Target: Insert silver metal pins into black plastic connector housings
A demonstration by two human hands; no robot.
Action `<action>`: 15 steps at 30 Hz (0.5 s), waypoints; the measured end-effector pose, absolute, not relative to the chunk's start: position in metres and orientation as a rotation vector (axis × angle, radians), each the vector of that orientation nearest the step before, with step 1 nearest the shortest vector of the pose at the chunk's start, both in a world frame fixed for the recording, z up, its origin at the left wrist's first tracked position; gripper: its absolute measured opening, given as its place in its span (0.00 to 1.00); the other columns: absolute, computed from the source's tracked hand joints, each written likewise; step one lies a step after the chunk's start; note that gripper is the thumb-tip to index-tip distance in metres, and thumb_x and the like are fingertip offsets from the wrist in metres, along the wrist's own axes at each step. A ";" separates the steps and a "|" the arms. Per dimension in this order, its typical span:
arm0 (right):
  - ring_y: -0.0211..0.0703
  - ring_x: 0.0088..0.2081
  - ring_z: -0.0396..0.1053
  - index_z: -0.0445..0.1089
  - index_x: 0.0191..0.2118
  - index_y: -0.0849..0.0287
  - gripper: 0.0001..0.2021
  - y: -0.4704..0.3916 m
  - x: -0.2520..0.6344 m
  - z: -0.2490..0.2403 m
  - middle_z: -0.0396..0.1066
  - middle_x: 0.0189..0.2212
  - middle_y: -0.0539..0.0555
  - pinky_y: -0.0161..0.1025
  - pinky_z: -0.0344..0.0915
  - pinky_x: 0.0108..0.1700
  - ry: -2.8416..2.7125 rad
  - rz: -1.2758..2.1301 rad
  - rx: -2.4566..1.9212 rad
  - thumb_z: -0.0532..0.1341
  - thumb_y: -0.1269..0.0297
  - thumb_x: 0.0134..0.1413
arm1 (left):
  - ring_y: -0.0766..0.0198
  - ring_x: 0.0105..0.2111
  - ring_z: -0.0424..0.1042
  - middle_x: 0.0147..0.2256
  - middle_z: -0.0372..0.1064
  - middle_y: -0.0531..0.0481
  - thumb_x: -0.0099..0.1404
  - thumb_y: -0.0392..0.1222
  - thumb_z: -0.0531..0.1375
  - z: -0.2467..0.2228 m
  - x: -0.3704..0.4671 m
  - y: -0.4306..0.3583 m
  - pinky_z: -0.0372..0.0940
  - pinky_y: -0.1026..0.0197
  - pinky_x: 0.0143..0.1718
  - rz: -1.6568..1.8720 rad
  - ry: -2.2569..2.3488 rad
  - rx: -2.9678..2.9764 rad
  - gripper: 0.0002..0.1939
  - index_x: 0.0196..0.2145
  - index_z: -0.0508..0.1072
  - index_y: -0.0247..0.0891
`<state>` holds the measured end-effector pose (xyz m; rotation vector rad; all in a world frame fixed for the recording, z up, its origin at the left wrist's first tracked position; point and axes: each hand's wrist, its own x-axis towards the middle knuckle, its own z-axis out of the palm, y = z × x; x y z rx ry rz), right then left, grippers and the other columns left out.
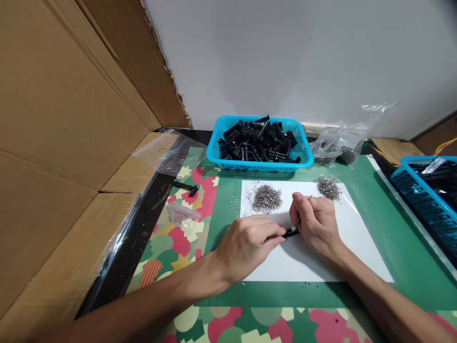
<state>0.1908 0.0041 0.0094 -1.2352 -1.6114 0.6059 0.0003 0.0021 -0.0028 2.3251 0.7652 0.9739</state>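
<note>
My left hand (252,243) is closed around a black plastic part (291,233), pinching it between thumb and fingers just above the white sheet (303,267). The fingers cover much of that part. Against its right end, my right hand (316,224) is closed in a grip on a thin, slender tool (298,221), whose exact kind I cannot make out. Just beyond my hands, a pile of small metal pieces (266,198), like tiny springs or pins, lies on the sheet's left side. A smaller metal pile (327,187) sits at the sheet's far right edge.
A blue basket (260,166) full of black plastic parts stands at the back. Clear bags (339,145) with metal pieces lie beside it. Another blue basket (424,190) is at right. On the left are a loose black part (186,187), a small plastic bag (183,214) and cardboard (64,143).
</note>
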 end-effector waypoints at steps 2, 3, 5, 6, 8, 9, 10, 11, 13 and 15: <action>0.32 0.13 0.57 0.65 0.14 0.57 0.37 0.004 0.190 0.009 0.59 0.09 0.47 0.33 0.55 0.20 -1.661 0.588 -1.223 0.53 0.48 0.78 | 0.60 0.31 0.81 0.32 0.82 0.48 0.74 0.31 0.64 -0.004 0.000 0.002 0.74 0.60 0.33 0.990 0.729 2.369 0.07 0.37 0.81 0.35; 0.32 0.13 0.57 0.65 0.14 0.57 0.37 0.003 0.189 0.008 0.60 0.10 0.47 0.33 0.55 0.21 -1.691 0.577 -1.214 0.53 0.48 0.78 | 0.61 0.31 0.80 0.32 0.82 0.49 0.75 0.31 0.63 -0.004 0.000 0.002 0.74 0.61 0.33 0.992 0.713 2.391 0.08 0.37 0.81 0.35; 0.31 0.13 0.57 0.65 0.14 0.57 0.37 0.003 0.188 0.007 0.62 0.10 0.47 0.33 0.55 0.21 -1.735 0.555 -1.192 0.52 0.49 0.78 | 0.61 0.31 0.80 0.32 0.82 0.49 0.75 0.30 0.62 -0.006 0.000 0.002 0.74 0.61 0.33 0.986 0.696 2.421 0.09 0.36 0.81 0.36; 0.31 0.13 0.57 0.65 0.15 0.57 0.37 0.003 0.188 0.006 0.62 0.10 0.47 0.33 0.55 0.21 -1.748 0.547 -1.184 0.51 0.49 0.79 | 0.61 0.31 0.80 0.31 0.82 0.49 0.75 0.30 0.62 -0.006 0.000 0.002 0.74 0.61 0.33 0.981 0.695 2.430 0.09 0.36 0.81 0.36; 0.31 0.13 0.56 0.65 0.15 0.57 0.37 0.003 0.188 0.006 0.61 0.10 0.47 0.33 0.55 0.21 -1.757 0.529 -1.180 0.51 0.49 0.79 | 0.62 0.30 0.79 0.31 0.82 0.49 0.75 0.30 0.62 -0.007 0.000 0.002 0.73 0.62 0.32 0.977 0.695 2.434 0.10 0.35 0.80 0.36; 0.31 0.13 0.56 0.65 0.15 0.57 0.37 0.003 0.187 0.006 0.61 0.10 0.47 0.33 0.55 0.21 -1.758 0.523 -1.185 0.51 0.49 0.79 | 0.62 0.30 0.79 0.30 0.82 0.49 0.75 0.30 0.62 -0.007 0.000 0.002 0.73 0.61 0.32 0.979 0.691 2.431 0.10 0.35 0.80 0.36; 0.31 0.13 0.55 0.65 0.15 0.57 0.37 0.003 0.188 0.007 0.60 0.10 0.47 0.33 0.55 0.21 -1.754 0.519 -1.193 0.51 0.48 0.79 | 0.62 0.30 0.79 0.31 0.82 0.49 0.75 0.30 0.61 -0.007 0.000 0.002 0.73 0.61 0.32 0.984 0.691 2.424 0.10 0.35 0.80 0.36; 0.31 0.13 0.55 0.65 0.14 0.57 0.38 0.003 0.188 0.007 0.60 0.10 0.47 0.33 0.55 0.21 -1.744 0.518 -1.202 0.50 0.47 0.79 | 0.62 0.30 0.79 0.31 0.82 0.49 0.75 0.30 0.62 -0.007 0.000 0.003 0.73 0.61 0.32 0.990 0.691 2.416 0.10 0.35 0.80 0.36; 0.31 0.13 0.55 0.64 0.14 0.57 0.38 0.002 0.189 0.007 0.60 0.10 0.47 0.33 0.55 0.21 -1.710 0.531 -1.214 0.50 0.47 0.79 | 0.61 0.30 0.79 0.31 0.82 0.49 0.74 0.29 0.63 -0.006 0.000 0.003 0.73 0.61 0.32 0.996 0.694 2.397 0.09 0.35 0.80 0.35; 0.31 0.14 0.57 0.63 0.13 0.57 0.38 0.000 0.193 0.006 0.59 0.10 0.47 0.33 0.55 0.21 -1.684 0.580 -1.193 0.51 0.47 0.79 | 0.60 0.31 0.78 0.32 0.82 0.49 0.73 0.29 0.64 -0.006 0.000 0.004 0.73 0.60 0.32 0.990 0.705 2.372 0.07 0.36 0.80 0.35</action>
